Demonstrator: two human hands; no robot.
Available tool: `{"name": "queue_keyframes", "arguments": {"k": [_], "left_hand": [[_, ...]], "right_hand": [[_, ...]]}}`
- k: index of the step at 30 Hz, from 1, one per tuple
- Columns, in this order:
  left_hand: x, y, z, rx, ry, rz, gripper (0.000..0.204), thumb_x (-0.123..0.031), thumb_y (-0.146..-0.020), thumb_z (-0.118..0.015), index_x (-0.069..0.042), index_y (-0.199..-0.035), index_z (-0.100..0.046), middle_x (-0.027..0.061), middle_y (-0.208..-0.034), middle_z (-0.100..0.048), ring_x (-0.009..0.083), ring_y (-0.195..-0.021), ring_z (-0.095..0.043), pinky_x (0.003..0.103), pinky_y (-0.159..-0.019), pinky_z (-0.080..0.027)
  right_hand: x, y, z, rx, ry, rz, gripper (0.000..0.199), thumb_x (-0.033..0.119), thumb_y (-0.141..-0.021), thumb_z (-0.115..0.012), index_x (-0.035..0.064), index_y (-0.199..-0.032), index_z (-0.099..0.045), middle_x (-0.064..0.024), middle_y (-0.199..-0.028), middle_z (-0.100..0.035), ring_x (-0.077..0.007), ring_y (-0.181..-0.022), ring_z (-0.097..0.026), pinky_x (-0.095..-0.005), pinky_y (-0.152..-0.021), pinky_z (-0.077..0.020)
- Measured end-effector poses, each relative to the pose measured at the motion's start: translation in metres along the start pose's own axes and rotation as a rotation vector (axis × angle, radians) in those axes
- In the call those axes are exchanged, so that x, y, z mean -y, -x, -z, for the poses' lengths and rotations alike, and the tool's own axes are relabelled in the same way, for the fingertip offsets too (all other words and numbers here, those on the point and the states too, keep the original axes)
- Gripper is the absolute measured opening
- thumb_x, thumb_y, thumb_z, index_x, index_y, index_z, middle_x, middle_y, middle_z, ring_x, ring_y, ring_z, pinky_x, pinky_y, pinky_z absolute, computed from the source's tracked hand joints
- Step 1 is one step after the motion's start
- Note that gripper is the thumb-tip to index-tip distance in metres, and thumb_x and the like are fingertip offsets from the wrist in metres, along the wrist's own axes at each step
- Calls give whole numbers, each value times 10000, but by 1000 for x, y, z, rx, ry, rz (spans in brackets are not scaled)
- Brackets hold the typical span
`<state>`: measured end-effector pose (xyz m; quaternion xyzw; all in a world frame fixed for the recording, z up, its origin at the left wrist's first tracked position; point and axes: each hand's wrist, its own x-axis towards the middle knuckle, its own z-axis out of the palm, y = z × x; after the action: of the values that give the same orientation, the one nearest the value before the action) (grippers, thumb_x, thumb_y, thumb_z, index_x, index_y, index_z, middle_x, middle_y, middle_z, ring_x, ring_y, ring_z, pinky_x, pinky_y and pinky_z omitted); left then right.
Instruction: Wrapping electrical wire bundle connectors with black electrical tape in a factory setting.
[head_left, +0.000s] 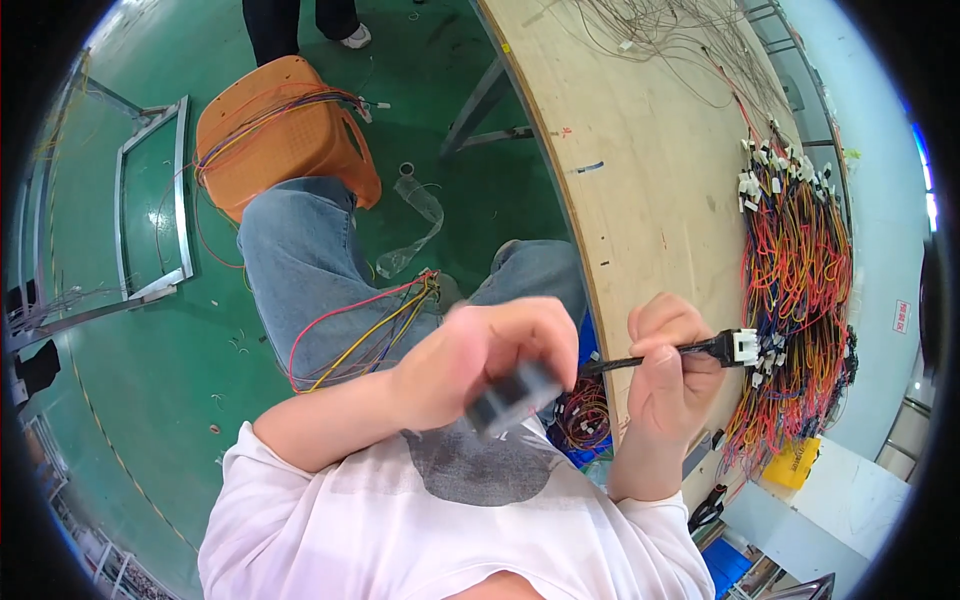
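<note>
In my left hand [455,360] is a roll of black tape [515,400], blurred by motion, with the fingers curled round it. My right hand [668,375] pinches a wire harness end wrapped in black tape [625,363]. A white connector [741,347] sticks out to the right of that hand. The wrapped part reaches left toward the tape roll; I cannot tell whether the tape joins them. Red, yellow and blue wires [350,375] lie over my lap, left of my left hand.
A wooden table [640,220] runs along the right. It bears a large bundle of coloured wires [795,290] with white connectors and thin loose wires [670,30]. An orange stool [270,130] with wires stands ahead left. A person's legs [290,25] show beyond it.
</note>
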<state>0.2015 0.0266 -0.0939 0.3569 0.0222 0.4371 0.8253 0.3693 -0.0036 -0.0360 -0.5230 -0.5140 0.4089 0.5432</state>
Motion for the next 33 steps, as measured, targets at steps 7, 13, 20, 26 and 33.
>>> {"name": "queue_keyframes", "arguments": {"k": [7, 13, 20, 26, 33], "left_hand": [[-15, -6, -5, -182, 81, 636, 157, -86, -716, -652, -46, -783, -516, -28, -762, -470, 35, -649, -422, 169, -578, -349], [-20, -11, -2, -198, 205, 689, 133, -41, -711, -632, -37, -779, -517, -15, -815, -468, 40, -659, -430, 173, -569, -344], [-20, -11, -8, -159, -114, 566, 262, 4, -700, -652, -40, -913, -506, 6, -835, -483, 54, -743, -483, 181, -638, -388], [-14, -9, -10, -253, -868, 358, 454, -93, -653, -672, -42, -1034, -429, 36, -681, -433, 138, -589, -441, 241, -529, -383], [-24, 0, 2, -219, -151, 581, 369, -262, -735, -665, 7, -953, -536, 28, -686, -519, 52, -602, -456, 212, -524, -364]], "right_hand": [[0, -3, 1, 79, 68, 81, 96, 75, -707, -652, 13, -691, -581, -64, -672, -495, -125, -592, -440, -221, -505, -316], [-1, -6, 1, 94, 42, 70, 109, 90, -703, -663, 9, -717, -592, -67, -682, -512, -142, -609, -463, -230, -526, -338], [-2, -8, -2, 301, 205, 67, 112, 16, -668, -671, 22, -769, -623, -74, -702, -556, -184, -638, -518, -261, -575, -393], [1, -12, -1, 293, 341, 192, 144, 67, -642, -704, 34, -758, -625, -68, -690, -553, -178, -617, -506, -267, -551, -368], [-5, -11, 1, 276, 212, 75, 121, 69, -663, -697, 38, -759, -631, -68, -696, -550, -168, -626, -505, -257, -555, -371]]}}
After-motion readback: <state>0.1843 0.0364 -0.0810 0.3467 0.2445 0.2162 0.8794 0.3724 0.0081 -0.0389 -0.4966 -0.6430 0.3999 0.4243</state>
